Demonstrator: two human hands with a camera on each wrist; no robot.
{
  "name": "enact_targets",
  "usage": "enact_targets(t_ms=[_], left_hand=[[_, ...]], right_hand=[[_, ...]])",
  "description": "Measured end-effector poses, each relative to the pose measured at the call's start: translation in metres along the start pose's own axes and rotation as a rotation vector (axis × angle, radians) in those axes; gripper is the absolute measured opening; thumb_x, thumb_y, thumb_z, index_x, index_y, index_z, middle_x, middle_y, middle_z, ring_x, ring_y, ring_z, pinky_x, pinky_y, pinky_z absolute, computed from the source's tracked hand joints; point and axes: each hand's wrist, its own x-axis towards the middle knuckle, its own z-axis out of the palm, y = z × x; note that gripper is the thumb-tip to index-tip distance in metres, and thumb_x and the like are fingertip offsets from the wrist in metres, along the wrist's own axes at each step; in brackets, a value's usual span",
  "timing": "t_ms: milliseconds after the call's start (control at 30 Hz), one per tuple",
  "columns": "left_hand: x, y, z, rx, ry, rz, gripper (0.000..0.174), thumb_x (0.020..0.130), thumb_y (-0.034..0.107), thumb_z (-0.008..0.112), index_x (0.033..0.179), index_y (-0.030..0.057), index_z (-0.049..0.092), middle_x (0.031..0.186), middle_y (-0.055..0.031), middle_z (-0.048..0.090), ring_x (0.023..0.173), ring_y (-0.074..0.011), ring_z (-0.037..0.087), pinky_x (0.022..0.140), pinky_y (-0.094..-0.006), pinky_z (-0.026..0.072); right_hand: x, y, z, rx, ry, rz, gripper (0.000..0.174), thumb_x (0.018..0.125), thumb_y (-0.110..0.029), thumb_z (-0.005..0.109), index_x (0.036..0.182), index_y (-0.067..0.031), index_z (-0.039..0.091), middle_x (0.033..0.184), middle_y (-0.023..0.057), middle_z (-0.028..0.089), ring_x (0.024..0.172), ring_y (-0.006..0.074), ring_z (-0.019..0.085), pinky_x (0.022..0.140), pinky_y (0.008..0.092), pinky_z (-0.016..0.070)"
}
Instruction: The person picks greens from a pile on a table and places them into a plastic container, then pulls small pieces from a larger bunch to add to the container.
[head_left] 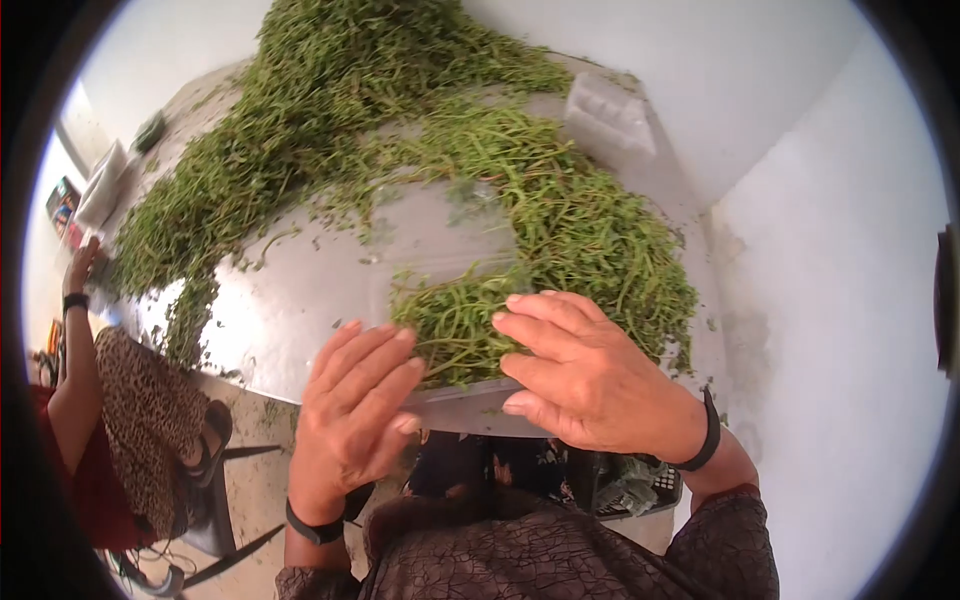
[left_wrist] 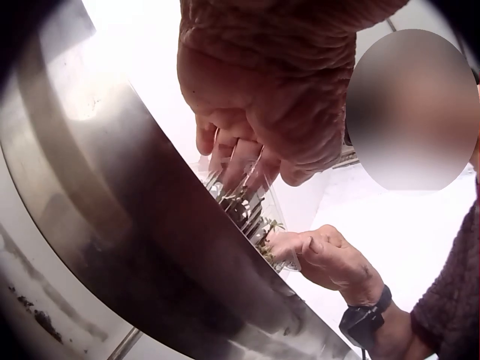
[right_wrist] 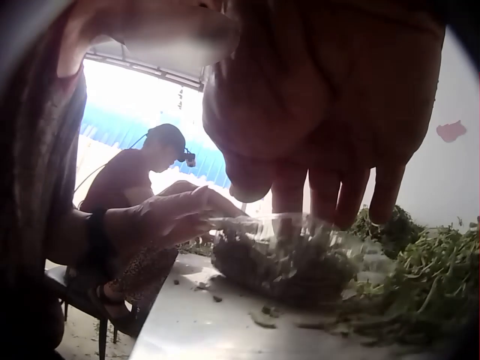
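A clear plastic box [head_left: 412, 393] packed with green leafy stems [head_left: 460, 320] sits at the table's near edge, its see-through lid [head_left: 440, 225] folded back on the far side. My left hand [head_left: 355, 405] is at the box's left side, fingers extended and fingertips right at the greens. From the right, my right hand [head_left: 590, 375] reaches over the box's other side with its fingers stretched out and slightly spread. In the right wrist view the same box [right_wrist: 281, 259] shows full of greens under the fingers.
Loose greens [head_left: 610, 230] lie beside the box, with a large heap [head_left: 350, 70] behind. A stack of clear plastic boxes [head_left: 608, 118] stands at the back right. Another person [right_wrist: 124, 180] sits at the table's left side. A black crate [head_left: 655, 485] is below the table edge.
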Motion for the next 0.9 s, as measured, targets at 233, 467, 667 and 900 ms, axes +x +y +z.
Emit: enact_targets(t_ms=[233, 467, 667, 900], left_hand=[[-0.027, -0.011, 0.001, -0.034, 0.249, -0.165, 0.03, 0.095, 0.023, 0.054, 0.105, -0.0023, 0.067, 0.12, -0.0215, 0.065, 0.114, -0.0404, 0.06, 0.099, -0.0492, 0.0462], [-0.031, -0.012, 0.008, -0.137, 0.336, -0.345, 0.023, 0.095, 0.008, 0.054, 0.112, 0.0021, 0.067, 0.127, -0.0203, 0.063, 0.121, -0.034, 0.059, 0.101, -0.0431, 0.0457], [-0.024, -0.014, 0.019, -0.133, 0.399, -0.375, 0.025, 0.085, -0.007, 0.055, 0.106, -0.0016, 0.067, 0.12, -0.0206, 0.065, 0.109, -0.0307, 0.065, 0.09, -0.0357, 0.0512], [-0.016, -0.016, 0.027, -0.061, 0.441, -0.38, 0.023, 0.085, -0.007, 0.058, 0.106, -0.002, 0.067, 0.118, -0.0189, 0.067, 0.107, -0.0276, 0.066, 0.087, -0.0327, 0.0524]], right_hand=[[-0.016, 0.024, -0.037, -0.239, 0.193, 0.107, 0.02, 0.084, -0.015, 0.068, 0.097, 0.0008, 0.065, 0.118, 0.0192, 0.062, 0.12, 0.0361, 0.054, 0.101, 0.0477, 0.0432], [-0.03, 0.077, -0.044, -0.294, 0.316, 0.385, 0.013, 0.079, -0.01, 0.069, 0.082, 0.0026, 0.067, 0.094, 0.0179, 0.068, 0.102, 0.037, 0.061, 0.087, 0.0463, 0.0483], [-0.033, 0.094, -0.033, -0.353, 0.173, 0.428, 0.018, 0.079, -0.013, 0.07, 0.07, 0.0008, 0.061, 0.075, 0.0133, 0.06, 0.085, 0.0347, 0.059, 0.074, 0.0467, 0.0453], [-0.031, 0.104, -0.024, -0.465, 0.138, 0.533, 0.02, 0.076, -0.013, 0.072, 0.069, 0.0021, 0.06, 0.079, 0.0154, 0.062, 0.086, 0.0365, 0.058, 0.076, 0.0464, 0.0456]])
